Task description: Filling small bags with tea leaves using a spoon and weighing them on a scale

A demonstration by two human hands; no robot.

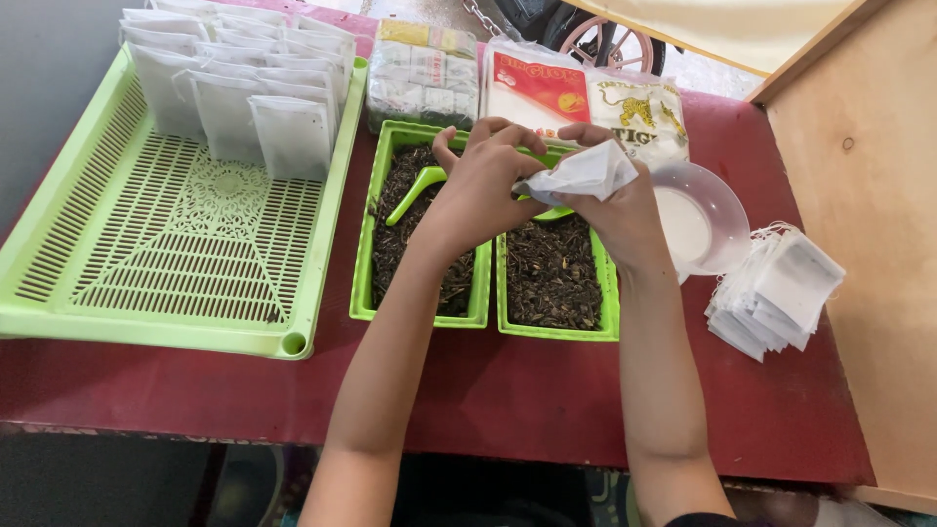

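Your two forearms reach in from the near edge of the red table (547,390), and your hands meet above the two small green trays of dark loose tea leaves at the table's middle. Your left hand (478,185) is curled, its fingertips pinching the near-left end of a small white filter bag (586,173); your right hand (620,210) is closed around the bag from below and behind. The bag is crumpled, with its long axis running roughly left to right, parallel to the near edge and tilted a little upward toward the right. It hangs over the right green tray (554,278), clear of the leaves.

The left green tray (420,244) sits touching the right one, and a green scoop (415,192) lies in its leaves, handle slanting toward the near-left. Near the right edge a stack of empty white bags (776,288) rests just beside a clear plastic bowl (698,217).

Along the left side, a large light-green slotted tray (166,244) holds rows of filled white bags (244,83) standing at its far end. At the far edge lie packets (547,93) in clear, red and white wrapping.
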